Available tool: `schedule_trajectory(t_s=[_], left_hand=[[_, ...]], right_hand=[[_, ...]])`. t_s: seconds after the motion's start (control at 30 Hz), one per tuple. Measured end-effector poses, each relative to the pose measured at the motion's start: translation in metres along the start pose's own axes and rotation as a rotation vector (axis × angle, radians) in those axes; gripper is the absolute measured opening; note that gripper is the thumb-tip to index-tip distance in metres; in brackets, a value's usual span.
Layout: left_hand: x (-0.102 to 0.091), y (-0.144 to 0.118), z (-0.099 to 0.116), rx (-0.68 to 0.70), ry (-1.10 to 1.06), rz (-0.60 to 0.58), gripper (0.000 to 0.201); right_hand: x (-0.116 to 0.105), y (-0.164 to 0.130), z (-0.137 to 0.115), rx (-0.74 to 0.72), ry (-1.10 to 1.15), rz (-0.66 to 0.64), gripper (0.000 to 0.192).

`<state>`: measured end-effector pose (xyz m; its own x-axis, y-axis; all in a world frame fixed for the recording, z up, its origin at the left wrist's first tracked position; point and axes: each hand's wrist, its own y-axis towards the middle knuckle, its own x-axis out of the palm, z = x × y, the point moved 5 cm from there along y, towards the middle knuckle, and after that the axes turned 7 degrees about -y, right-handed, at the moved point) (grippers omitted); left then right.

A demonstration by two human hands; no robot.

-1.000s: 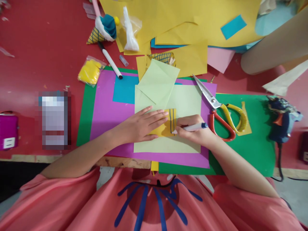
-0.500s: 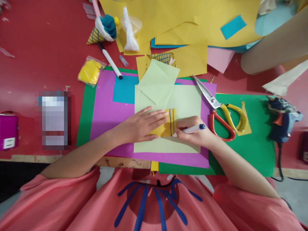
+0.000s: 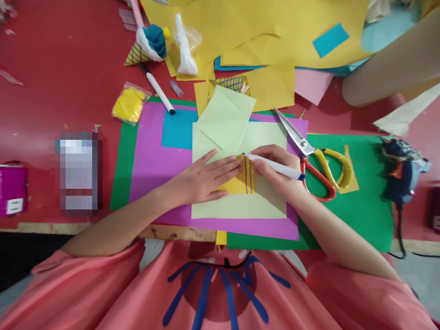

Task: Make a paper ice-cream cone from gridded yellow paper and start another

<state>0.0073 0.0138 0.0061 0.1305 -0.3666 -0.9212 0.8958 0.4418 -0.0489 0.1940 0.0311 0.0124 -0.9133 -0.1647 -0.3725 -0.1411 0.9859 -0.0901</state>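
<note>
My left hand [image 3: 201, 178] lies flat, fingers spread, pressing a small yellow paper piece [image 3: 242, 181] onto a pale green sheet [image 3: 264, 206]. That yellow piece carries blue vertical lines near its right edge. My right hand [image 3: 275, 172] grips a white marker with a blue end [image 3: 275, 167], its tip at the top edge of the yellow piece. Under the pale green sheet lie a magenta sheet [image 3: 151, 160] and a green sheet [image 3: 364, 206].
Orange-and-yellow scissors [image 3: 318, 158] lie just right of my right hand. A blue glue gun [image 3: 402, 172] sits far right. A second marker [image 3: 156, 87], a yellow bag [image 3: 129, 105], paper cones [image 3: 146, 46] and yellow sheets [image 3: 268, 27] lie behind. Another person's arm [image 3: 388, 68] is upper right.
My right hand moved up the yellow piece, taking the marker tip from its lower edge to its top edge. A further blue line now shows. The left hand stayed put.
</note>
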Motion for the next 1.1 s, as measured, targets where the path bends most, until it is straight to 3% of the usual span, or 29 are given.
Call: schedule_trajectory(t_s=[0.3,1.1], left_hand=[[-0.0032,-0.0019,0.0027,0.044,0.039,0.090,0.048],[-0.0054,-0.0017,0.0030,0.056,-0.003,0.110,0.046]], right_hand=[[0.0005,0.0048,0.0003,-0.031,-0.159,-0.023,0.011],[0.0038,0.0055,-0.0041,-0.064,-0.226,-0.080,0.009]])
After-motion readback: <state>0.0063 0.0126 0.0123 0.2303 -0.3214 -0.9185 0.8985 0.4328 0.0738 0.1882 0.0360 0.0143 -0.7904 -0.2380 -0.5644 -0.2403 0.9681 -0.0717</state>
